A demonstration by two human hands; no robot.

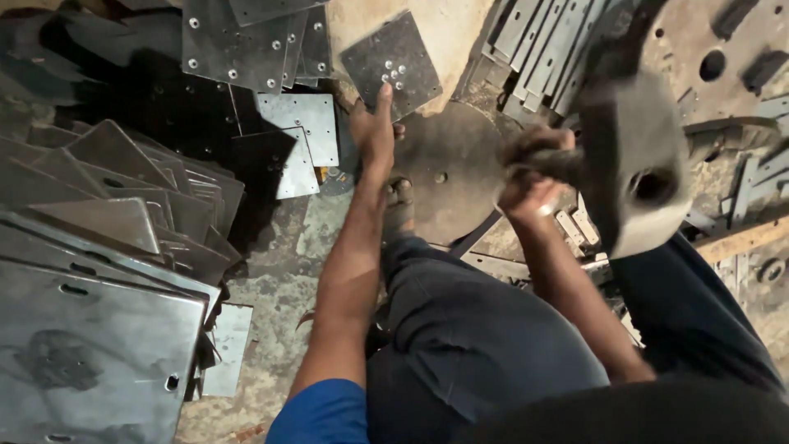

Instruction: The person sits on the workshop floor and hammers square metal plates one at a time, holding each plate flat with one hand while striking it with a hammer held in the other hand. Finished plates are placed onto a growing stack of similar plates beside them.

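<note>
My right hand grips the dark handle of a heavy hammer, whose big grey head is raised close to the camera and blurred. My left hand reaches forward, fingers stretched, touching the near corner of a dark square metal plate with small rivets in it. Between my hands lies a round dark steel disc with a small centre hole. A bare foot rests at the disc's near edge. My knees in dark trousers fill the bottom of the view.
Stacks of grey square metal plates rise at the left. More riveted plates lie at the top. Long metal strips lean at the upper right beside a rusty perforated plate. The rough concrete floor shows between them.
</note>
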